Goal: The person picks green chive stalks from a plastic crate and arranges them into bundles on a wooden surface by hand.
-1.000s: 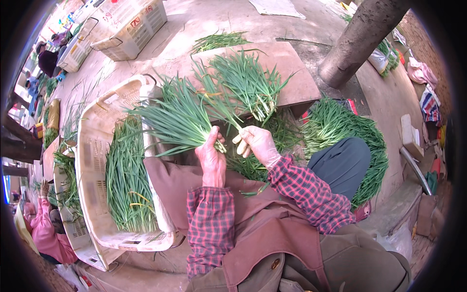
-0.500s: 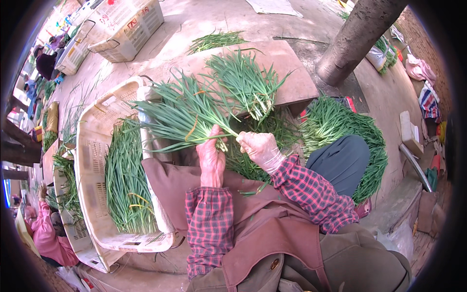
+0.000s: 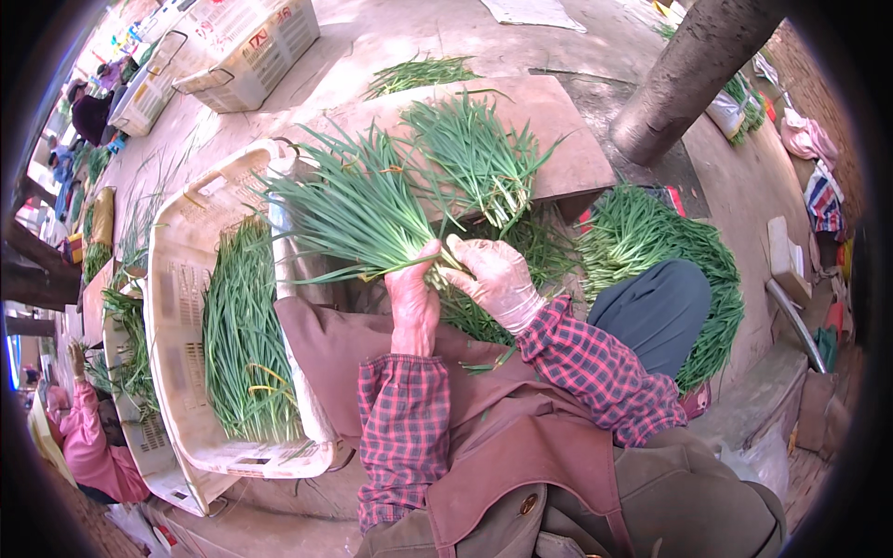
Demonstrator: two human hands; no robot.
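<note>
A fanned bunch of garlic chives [image 3: 358,209] is gripped near its pale stem ends by my left hand [image 3: 414,293], the leaves spreading up and to the left. My right hand [image 3: 493,284], in a thin pale glove, is closed at the stem ends beside it, its fingers curled against them; the fingertips are partly hidden. A second bunch of chives [image 3: 479,158] lies on the low board table [image 3: 572,139] just beyond my hands. More loose chives sit beneath the table edge, partly covered by my hands.
On my left, a white plastic crate [image 3: 177,279] holds many chives [image 3: 246,344]. A large chive heap [image 3: 660,270] lies right of my knee. A tree trunk [image 3: 688,79] rises beyond the table. Farther crates [image 3: 251,65] stand at upper left; a person in pink [image 3: 98,446] is at lower left.
My right hand has moved in from the stalk it held out to the right, and its fingers now meet the bunch's stem ends. The bunch has tilted more upright in my left hand.
</note>
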